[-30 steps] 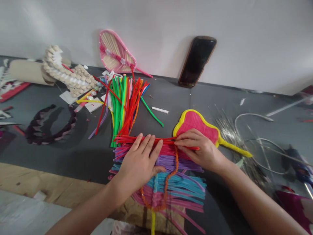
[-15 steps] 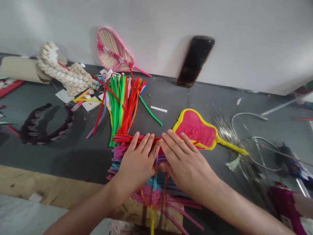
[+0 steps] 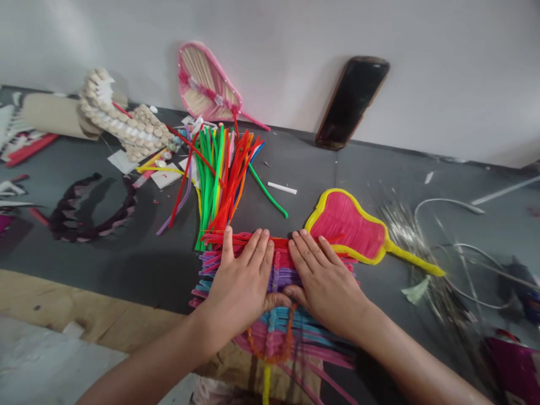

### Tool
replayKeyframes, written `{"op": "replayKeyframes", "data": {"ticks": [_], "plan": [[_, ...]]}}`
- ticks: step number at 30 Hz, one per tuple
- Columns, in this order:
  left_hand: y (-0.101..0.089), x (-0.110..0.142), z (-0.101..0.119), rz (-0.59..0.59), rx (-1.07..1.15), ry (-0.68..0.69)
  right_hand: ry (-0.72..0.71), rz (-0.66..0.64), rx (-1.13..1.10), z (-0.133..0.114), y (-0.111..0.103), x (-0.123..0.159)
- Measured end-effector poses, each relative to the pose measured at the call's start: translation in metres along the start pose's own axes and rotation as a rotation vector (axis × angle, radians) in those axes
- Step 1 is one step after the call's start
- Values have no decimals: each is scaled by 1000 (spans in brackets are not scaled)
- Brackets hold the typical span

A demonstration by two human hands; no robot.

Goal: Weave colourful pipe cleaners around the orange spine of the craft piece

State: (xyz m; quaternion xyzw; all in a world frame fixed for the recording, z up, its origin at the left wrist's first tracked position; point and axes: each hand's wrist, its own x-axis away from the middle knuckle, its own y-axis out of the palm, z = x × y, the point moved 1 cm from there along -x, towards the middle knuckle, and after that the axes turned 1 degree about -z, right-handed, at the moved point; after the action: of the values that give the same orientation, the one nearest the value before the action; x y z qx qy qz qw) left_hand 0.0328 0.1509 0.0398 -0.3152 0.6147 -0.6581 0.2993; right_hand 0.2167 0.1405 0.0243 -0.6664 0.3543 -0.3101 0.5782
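Observation:
Rows of pink, red, purple and blue pipe cleaners [image 3: 291,277] lie side by side across a central twisted stem, forming a layered piece at the table's near edge. My left hand [image 3: 242,275] rests flat on its left half, fingers spread. On the right half lies my right hand [image 3: 323,275], also flat with fingers extended. The two thumbs nearly meet over the middle. An orange pipe cleaner loop [image 3: 290,337] and a yellow stem [image 3: 266,382] show below the hands. Parts of the piece are hidden under both palms.
Behind lies a bundle of green and red pipe cleaners [image 3: 206,185]. A pink fan with yellow border [image 3: 350,225] is at right, near loose wires [image 3: 400,225]. A phone [image 3: 352,104] and a leaf-shaped fan [image 3: 208,84] lean on the wall. A dark headband [image 3: 90,211] sits left.
My hands have moved apart slightly, uncovering more of the central stem. The whole scene has shifted a little to the right in view.

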Motion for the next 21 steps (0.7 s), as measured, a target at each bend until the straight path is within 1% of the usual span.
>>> {"op": "replayKeyframes", "data": {"ticks": [4, 6, 8, 10, 13, 15, 18, 21], "plan": [[-6, -3, -6, 3, 26, 19, 10, 24, -16, 1, 6, 1], [-12, -11, -13, -11, 71, 13, 10, 44, -26, 1, 7, 1], [-21, -23, -20, -58, 116, -26, 12, 64, -34, 1, 6, 1], [-31, -39, -25, -155, 134, -73, 18, 80, -43, 1, 5, 0], [-41, -64, -31, -416, 169, -83, 18, 83, -65, 1, 3, -1], [-46, -76, -33, -529, 196, -82, 9, 70, -90, 4, 1, -1], [-54, -84, -35, -607, 239, -57, -13, 70, -139, 10, -9, 0], [-67, -82, -34, -615, 289, -32, -37, 116, -185, 18, -35, 1]]}}
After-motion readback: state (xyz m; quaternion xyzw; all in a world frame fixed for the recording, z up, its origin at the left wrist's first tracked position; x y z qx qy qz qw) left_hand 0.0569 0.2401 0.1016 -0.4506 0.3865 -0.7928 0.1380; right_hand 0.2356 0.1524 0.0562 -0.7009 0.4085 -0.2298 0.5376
